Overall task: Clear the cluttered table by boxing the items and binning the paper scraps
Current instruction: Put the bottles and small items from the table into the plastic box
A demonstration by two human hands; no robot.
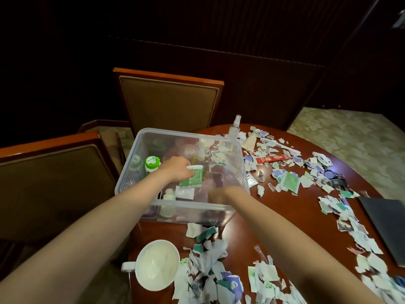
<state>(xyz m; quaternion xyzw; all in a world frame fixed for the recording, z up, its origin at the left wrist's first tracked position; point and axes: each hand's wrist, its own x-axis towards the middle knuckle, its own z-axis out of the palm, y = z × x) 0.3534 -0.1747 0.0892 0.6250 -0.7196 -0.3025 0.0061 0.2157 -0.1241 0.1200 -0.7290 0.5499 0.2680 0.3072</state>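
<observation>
Head: left hand (175, 168) round packet (193, 178) (right hand (219, 195) blurred)

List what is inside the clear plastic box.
Inside the clear box: a green-capped bottle, a yellow bottle, a small white bottle, a white sachet, and a green packet held by the left hand. Whatever lies beneath it and the right hand is covered.

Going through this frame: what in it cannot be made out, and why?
Head view only.
Fingers of the right hand: blurred at the clear box rim; grip unclear.
Far contents of the box: smeared by its cloudy wall.
Print on the green packet held by the left hand: too small.
Dark flat object: cut off by the right edge.
</observation>
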